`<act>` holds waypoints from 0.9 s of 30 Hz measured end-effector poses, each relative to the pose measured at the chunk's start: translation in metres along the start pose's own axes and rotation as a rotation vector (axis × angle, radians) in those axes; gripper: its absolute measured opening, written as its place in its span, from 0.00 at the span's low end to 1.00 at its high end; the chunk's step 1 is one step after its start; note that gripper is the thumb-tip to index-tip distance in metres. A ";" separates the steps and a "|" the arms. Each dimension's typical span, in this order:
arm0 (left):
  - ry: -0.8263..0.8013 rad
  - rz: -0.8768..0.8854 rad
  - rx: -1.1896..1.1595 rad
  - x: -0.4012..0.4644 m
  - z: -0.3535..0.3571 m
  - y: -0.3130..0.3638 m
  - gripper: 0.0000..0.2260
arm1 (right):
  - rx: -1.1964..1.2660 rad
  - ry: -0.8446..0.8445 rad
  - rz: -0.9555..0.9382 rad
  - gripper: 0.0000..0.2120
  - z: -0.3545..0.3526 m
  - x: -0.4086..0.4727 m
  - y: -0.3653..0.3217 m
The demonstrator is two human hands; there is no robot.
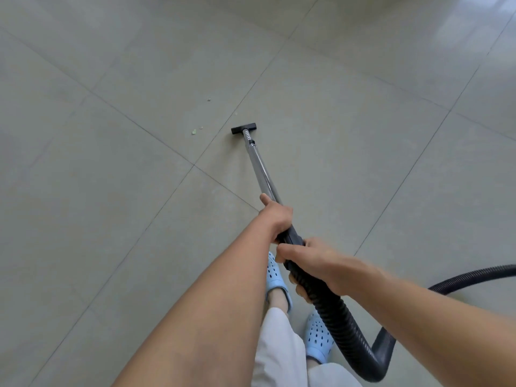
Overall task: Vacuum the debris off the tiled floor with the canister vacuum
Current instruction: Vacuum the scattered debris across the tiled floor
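Two hands on vacuum wand

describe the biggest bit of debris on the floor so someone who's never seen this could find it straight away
Follow the metal wand down to the black floor nozzle on the tiled floor. Just left of the nozzle lies the pale green scrap. It is bigger than the small fleck beside it and nearer than the far speck.
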State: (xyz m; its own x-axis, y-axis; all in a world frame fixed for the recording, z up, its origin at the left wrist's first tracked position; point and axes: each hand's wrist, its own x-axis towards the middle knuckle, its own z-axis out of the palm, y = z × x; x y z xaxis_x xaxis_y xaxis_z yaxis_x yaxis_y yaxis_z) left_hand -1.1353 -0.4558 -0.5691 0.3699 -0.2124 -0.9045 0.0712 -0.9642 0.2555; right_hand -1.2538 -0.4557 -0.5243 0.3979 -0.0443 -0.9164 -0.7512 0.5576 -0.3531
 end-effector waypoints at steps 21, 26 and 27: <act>0.070 0.036 -0.044 0.101 -0.119 0.054 0.17 | -0.040 0.011 -0.037 0.09 0.025 0.101 -0.127; 0.091 0.033 -0.025 0.124 -0.152 0.072 0.22 | -0.060 -0.002 -0.051 0.10 0.031 0.120 -0.166; 0.095 0.036 -0.025 0.127 -0.158 0.075 0.24 | -0.064 -0.003 -0.053 0.10 0.031 0.123 -0.173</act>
State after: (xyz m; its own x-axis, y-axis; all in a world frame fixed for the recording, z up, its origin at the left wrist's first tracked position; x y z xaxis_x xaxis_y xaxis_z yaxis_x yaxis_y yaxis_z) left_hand -0.9366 -0.5300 -0.6111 0.4586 -0.2298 -0.8584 0.0786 -0.9517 0.2968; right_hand -1.0586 -0.5316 -0.5697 0.4397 -0.0697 -0.8954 -0.7611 0.5005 -0.4127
